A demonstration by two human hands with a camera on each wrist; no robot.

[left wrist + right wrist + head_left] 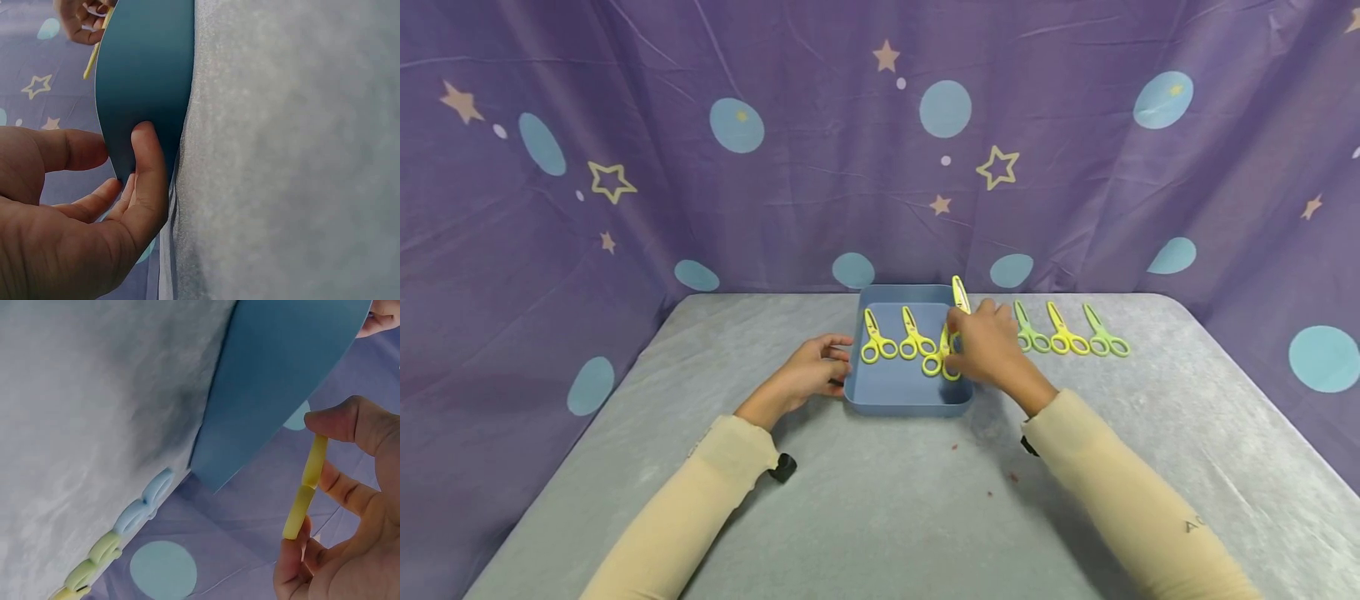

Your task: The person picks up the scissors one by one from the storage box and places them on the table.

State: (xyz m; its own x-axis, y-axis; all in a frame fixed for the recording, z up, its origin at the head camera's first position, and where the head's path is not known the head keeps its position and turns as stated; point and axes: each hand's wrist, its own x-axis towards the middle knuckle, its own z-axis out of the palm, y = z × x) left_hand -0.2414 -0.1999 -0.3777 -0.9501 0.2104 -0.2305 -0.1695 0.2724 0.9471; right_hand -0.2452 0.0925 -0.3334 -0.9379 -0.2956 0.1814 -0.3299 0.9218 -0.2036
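A blue tray (910,398) stands on the table, and my left hand (808,371) touches its left wall with the fingers loosely bent. In the left wrist view, fingertips (145,134) rest against the tray's outer wall (147,69). My right hand (996,350) is over the tray's right side and pinches yellow scissors (961,293) by the handles (306,487), blades pointing away. Inside the tray lie yellow scissors (877,340), a second yellow pair (916,337) and a third yellow pair (932,365), partly covered by the right hand and the held pair.
Right of the tray, a row of scissors lies on the table (880,517): green scissors (1032,332), yellow scissors (1066,333), another green pair (1103,335), and blue handles (144,503) nearest the tray. Small reddish bits (1014,477) lie in front. A purple curtain (820,167) hangs behind.
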